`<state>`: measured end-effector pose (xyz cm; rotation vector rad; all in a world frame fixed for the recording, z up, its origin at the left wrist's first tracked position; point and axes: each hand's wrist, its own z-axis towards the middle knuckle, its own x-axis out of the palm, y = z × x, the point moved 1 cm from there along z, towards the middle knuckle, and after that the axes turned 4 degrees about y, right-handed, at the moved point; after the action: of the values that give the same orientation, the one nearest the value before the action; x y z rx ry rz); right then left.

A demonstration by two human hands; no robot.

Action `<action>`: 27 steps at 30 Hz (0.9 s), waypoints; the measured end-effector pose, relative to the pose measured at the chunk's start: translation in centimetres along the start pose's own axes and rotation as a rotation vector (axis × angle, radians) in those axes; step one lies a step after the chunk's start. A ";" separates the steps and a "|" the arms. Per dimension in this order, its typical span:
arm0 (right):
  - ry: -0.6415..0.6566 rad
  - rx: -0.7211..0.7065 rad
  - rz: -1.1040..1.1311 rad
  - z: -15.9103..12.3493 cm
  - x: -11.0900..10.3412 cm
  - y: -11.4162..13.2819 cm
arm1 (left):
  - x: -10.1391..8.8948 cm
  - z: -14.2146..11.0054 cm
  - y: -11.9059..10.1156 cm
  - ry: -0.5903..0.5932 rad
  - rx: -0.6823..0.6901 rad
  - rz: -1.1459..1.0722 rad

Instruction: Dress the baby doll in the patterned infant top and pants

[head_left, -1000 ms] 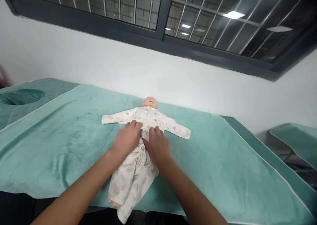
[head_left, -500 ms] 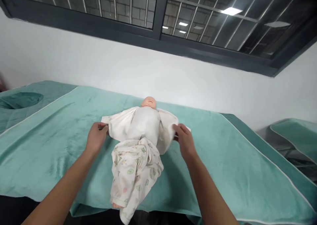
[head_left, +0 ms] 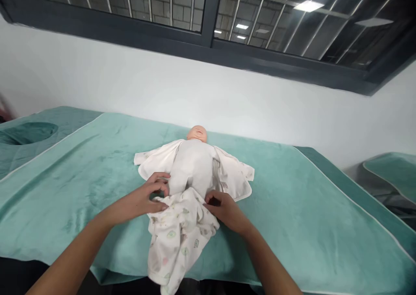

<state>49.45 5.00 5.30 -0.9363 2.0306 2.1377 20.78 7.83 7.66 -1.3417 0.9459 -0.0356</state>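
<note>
A baby doll (head_left: 191,163) lies on its back, head toward the wall, its pale cloth body bare at the front. Its white jacket (head_left: 232,173) is spread open, a sleeve out to each side. Patterned baby pants (head_left: 182,230) cover the legs, bunched at the waist. My left hand (head_left: 151,197) is at the left side of the waistband, thumb on the fabric and fingers curved but apart from it, against the doll's side. On the opposite side, my right hand (head_left: 224,206) pinches the waistband between thumb and fingers.
A green plush cover (head_left: 292,217) spreads over the bed under the doll, with a face hole (head_left: 27,132) at the far left. Behind stands a white wall (head_left: 146,87) below a dark window frame (head_left: 208,35). Another green-covered surface (head_left: 393,169) is at right.
Both hands have let go of the jacket's sides and moved inward and down to the pants' waistband. The jacket's right panel now lies flat and spread outward.
</note>
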 end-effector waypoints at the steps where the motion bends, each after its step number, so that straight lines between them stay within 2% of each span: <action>1: 0.059 0.007 0.015 -0.1 -0.1 0.0 | 0.0 -0.4 -0.3 0.026 -0.008 0.018; 3: 0.174 -0.010 0.039 -0.3 -0.4 0.4 | 0.1 -0.7 -1.0 0.037 -0.011 0.055; 5: 0.227 -0.062 0.051 -0.4 -0.6 1.2 | 0.5 -0.5 -1.6 -0.028 0.017 0.091; 9: 0.114 -0.175 0.123 0.7 -0.2 3.4 | 1.7 1.0 -1.5 -0.330 -0.005 0.187; 11: 0.048 -0.132 0.169 1.8 0.2 4.3 | 2.3 1.9 -1.2 -0.458 -0.063 0.249; 13: 0.033 -0.054 0.155 3.0 0.6 4.9 | 2.8 2.8 -1.0 -0.532 -0.103 0.299; 15: 0.118 -0.032 0.107 4.0 0.6 5.4 | 2.9 3.4 -1.1 -0.553 -0.120 0.308; 17: 0.269 -0.044 0.068 4.4 0.2 5.7 | 2.7 3.7 -1.0 -0.546 -0.090 0.264; 20: 0.371 -0.006 0.022 3.7 -1.5 5.1 | 2.1 3.4 -0.1 -0.546 -0.048 0.168; 24: 0.466 0.061 0.056 1.5 -4.0 2.6 | 1.8 2.3 2.0 -0.629 -0.162 -0.002; 27: 0.429 0.062 0.114 0.5 -4.9 0.7 | 2.0 1.9 2.6 -0.641 -0.218 -0.172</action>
<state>52.92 7.18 8.05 -1.4029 2.3724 2.0491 21.96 9.04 4.21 -1.4997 0.2966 0.3565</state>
